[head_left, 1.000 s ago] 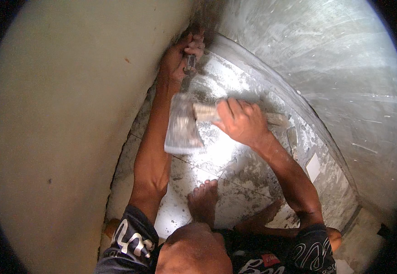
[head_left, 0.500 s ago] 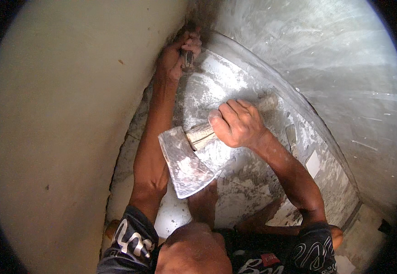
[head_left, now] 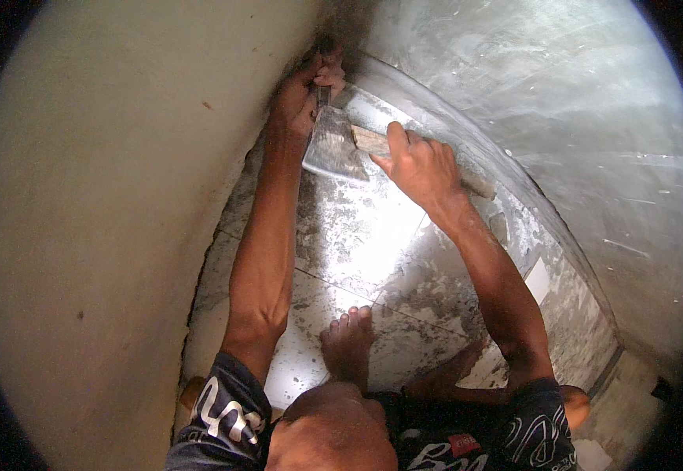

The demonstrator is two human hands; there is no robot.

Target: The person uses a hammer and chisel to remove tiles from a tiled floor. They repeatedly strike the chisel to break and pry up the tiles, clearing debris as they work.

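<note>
My left hand reaches far into the dark corner where the walls meet, its fingers wrapped round a short metal chisel. The chisel's far end is lost in shadow. In my right hand is a hatchet, closed round its wooden handle. The worn grey hatchet head lies beside my left wrist, its broad cutting edge toward me. Its blunt back is at the chisel's near end; whether they touch, I cannot tell.
A pale wall rises close on the left, a grey plastered wall on the right. Dusty, stained floor tiles lie between them. My bare foot stands below the hatchet. A white flat piece lies by the right wall.
My right hand has swung the hatchet forward, away from me, from over my left forearm to the chisel's near end. My left hand stays in the corner on the chisel.
</note>
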